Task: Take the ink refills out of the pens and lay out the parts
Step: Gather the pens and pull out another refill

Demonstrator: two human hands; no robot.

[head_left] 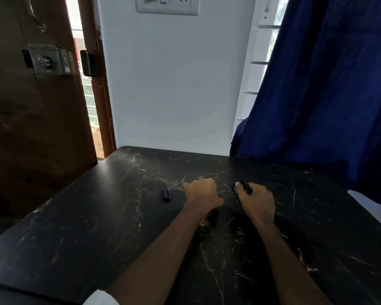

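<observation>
Early on: right hand (257, 202) grips black pens (242, 187) above the table (75, 238) middle, left hand (202, 192) curled (contents hidden, cannot tell), two small dark pen parts (166, 194) laid just left, no refills visible.

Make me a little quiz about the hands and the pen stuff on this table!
1. True or false: the right hand grips black pens.
2. Where do the small black pen parts lie?
A) on the table, left of the left hand
B) inside the right hand
C) on the floor
3. Fill in: the curtain beside the table is ____.
Key: 1 true; 2 A; 3 blue.
</observation>
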